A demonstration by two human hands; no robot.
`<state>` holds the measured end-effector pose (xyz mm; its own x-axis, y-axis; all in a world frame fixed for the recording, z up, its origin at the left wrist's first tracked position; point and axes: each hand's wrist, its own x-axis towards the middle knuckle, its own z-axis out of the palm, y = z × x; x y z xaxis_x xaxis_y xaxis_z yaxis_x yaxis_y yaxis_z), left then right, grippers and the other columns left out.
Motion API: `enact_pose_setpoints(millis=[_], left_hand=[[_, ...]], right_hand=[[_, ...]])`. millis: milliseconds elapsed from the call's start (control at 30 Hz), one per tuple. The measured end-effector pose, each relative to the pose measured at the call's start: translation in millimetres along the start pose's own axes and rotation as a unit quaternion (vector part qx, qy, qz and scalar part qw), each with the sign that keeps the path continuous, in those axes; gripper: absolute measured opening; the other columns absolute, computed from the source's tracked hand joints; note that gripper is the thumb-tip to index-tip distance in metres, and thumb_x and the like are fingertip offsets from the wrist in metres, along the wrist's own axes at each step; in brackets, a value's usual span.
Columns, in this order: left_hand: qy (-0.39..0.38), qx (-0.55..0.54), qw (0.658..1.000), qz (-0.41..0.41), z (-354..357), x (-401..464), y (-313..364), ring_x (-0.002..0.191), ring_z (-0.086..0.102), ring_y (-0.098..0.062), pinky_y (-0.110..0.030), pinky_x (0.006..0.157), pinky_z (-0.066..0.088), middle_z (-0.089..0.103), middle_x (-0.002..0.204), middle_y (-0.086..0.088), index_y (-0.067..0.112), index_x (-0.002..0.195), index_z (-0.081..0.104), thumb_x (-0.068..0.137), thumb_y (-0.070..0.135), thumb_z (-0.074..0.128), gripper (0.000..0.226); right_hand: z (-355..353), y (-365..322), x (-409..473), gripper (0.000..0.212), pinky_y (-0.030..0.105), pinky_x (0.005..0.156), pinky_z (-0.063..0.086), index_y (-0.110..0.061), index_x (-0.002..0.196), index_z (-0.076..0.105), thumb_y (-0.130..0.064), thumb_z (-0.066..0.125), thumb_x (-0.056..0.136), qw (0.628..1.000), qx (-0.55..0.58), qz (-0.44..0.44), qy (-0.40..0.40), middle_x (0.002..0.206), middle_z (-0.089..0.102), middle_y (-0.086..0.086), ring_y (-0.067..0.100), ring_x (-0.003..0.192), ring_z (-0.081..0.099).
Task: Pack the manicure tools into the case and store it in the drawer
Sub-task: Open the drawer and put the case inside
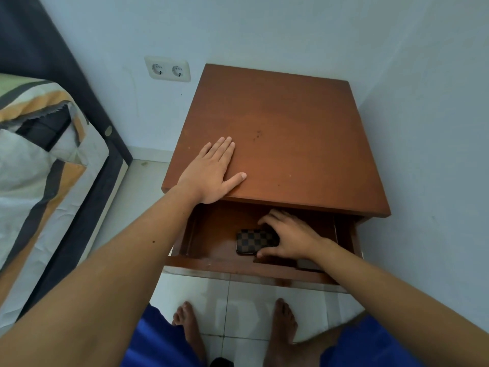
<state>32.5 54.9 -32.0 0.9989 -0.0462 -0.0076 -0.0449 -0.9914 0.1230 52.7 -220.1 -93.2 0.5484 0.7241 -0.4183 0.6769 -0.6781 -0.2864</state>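
Right hand (289, 238) on case (254, 241) — in drawer (211, 234)

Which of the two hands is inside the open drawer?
The right hand, on the checkered case; the left hand lies flat on the nightstand top.

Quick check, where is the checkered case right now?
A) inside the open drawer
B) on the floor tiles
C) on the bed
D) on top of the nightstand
A: the checkered case lies on the bottom of the open drawer, with the right hand over its end.
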Motion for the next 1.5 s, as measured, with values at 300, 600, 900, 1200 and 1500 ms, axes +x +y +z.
enact_pose_setpoints(millis=[300, 600, 900, 1200, 1500], left_hand=[[-0.006, 0.003, 1.000, -0.005, -1.0, -0.4, 2.0, 0.161, -0.006, -0.015, -0.039, 0.130, -0.002, -0.003, 0.175, -0.001, 0.017, 0.166, 0.000, 0.097, 0.079, 0.007, 0.093], [-0.004, 0.006, 1.000, -0.005, -1.9, -2.3, 3.4, 0.161, -0.007, -0.016, -0.038, 0.130, -0.004, -0.004, 0.175, -0.002, 0.017, 0.166, -0.002, 0.099, 0.077, 0.008, 0.091], [-0.007, 0.005, 1.000, -0.009, -0.2, -1.6, 2.8, 0.160, -0.009, -0.015, -0.038, 0.130, -0.005, -0.006, 0.175, -0.001, 0.018, 0.166, -0.003, 0.098, 0.078, 0.007, 0.091], [-0.006, 0.004, 1.000, -0.004, 0.1, -0.9, 1.3, 0.160, -0.009, -0.015, -0.039, 0.130, -0.003, -0.006, 0.175, -0.002, 0.017, 0.166, -0.003, 0.097, 0.078, 0.005, 0.093], [-0.015, 0.003, 1.000, -0.001, -0.6, 0.2, 0.0, 0.160, -0.011, -0.013, -0.038, 0.130, -0.005, -0.009, 0.175, 0.000, 0.018, 0.166, -0.005, 0.098, 0.078, 0.007, 0.092]], right_hand=[[-21.5, -8.6, -81.6, 0.063, 0.032, 0.092, 0.057, -0.027, 0.130, 0.067, -0.069, 0.076, 0.085, 0.966, 0.190, -0.092, 0.152, 0.119, 0.063, -0.016, 0.003, 0.109, 0.063], [-43.4, -16.1, -99.7, 0.155, 0.041, 0.131, -0.004, -0.019, 0.169, -0.005, -0.098, 0.068, 0.057, 0.986, 0.008, -0.059, 0.157, 0.176, -0.019, -0.008, 0.013, 0.161, -0.021], [-41.8, -11.0, -94.4, 0.144, 0.032, 0.130, -0.002, -0.019, 0.169, 0.004, -0.101, 0.058, 0.064, 0.983, -0.014, -0.036, 0.180, 0.177, -0.010, -0.011, 0.005, 0.161, -0.016], [-30.4, 1.3, -81.6, 0.104, 0.044, 0.130, 0.027, -0.022, 0.162, 0.040, -0.082, 0.068, 0.081, 0.957, 0.048, -0.036, 0.284, 0.170, 0.032, -0.012, 0.006, 0.160, 0.020], [-25.1, 10.1, -57.0, 0.059, 0.043, 0.108, 0.051, -0.012, 0.128, 0.073, -0.050, 0.082, 0.084, 0.914, 0.036, -0.052, 0.401, 0.136, 0.069, 0.000, 0.020, 0.132, 0.059]])
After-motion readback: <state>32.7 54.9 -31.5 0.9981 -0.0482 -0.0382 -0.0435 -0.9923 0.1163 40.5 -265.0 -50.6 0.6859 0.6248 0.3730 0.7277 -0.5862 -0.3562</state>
